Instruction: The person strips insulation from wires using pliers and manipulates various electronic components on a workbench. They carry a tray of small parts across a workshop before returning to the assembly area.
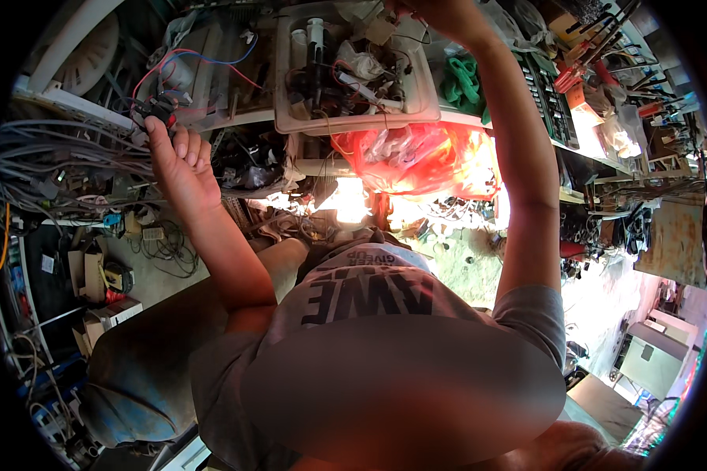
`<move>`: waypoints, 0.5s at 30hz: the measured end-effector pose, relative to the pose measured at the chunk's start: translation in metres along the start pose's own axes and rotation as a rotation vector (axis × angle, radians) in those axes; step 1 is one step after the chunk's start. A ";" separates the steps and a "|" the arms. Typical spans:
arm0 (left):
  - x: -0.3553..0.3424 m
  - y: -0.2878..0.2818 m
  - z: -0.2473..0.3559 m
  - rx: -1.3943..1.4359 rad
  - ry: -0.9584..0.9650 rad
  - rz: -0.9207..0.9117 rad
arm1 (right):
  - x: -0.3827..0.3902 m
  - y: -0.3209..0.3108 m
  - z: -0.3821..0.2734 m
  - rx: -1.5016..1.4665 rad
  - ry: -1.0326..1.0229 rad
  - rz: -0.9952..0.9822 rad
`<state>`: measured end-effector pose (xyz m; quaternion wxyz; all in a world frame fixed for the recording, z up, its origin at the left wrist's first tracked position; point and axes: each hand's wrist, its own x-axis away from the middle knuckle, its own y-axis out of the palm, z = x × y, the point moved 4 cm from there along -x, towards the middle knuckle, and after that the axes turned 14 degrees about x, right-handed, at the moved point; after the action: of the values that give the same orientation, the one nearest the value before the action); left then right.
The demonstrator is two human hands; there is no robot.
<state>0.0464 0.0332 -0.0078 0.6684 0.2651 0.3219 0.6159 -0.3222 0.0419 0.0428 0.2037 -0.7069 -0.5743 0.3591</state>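
Grey shirt fronts cluttered bench above littered floor.

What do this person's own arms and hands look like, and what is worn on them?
Short, plain grey sleeves end above the elbows, leaving the left forearm and right forearm bare. The left grip is ungloved, with no watch or band visible at its wrist. The right grip is partly cut off; no glove shows on the visible part.

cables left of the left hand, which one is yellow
The yellow-orange cable curving down along the picture's far left rim; its colour sets it apart from the grey cables fanning out beside the left hand.
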 end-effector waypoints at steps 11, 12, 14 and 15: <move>0.005 -0.002 0.003 -0.062 0.106 0.047 | 0.029 0.032 -0.012 0.891 -0.154 -0.171; 0.005 -0.002 0.002 -0.060 0.102 0.047 | 0.031 0.041 -0.007 0.869 -0.138 -0.211; 0.003 -0.006 -0.002 -0.051 0.079 0.035 | 0.036 0.062 0.005 0.824 -0.108 -0.289; 0.003 -0.009 -0.002 -0.050 0.073 0.036 | 0.032 0.074 0.007 0.805 -0.068 -0.338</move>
<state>0.0502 0.0349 -0.0161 0.6514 0.2314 0.3256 0.6451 -0.2752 0.0525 -0.0227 0.4996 -0.4550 -0.5026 0.5392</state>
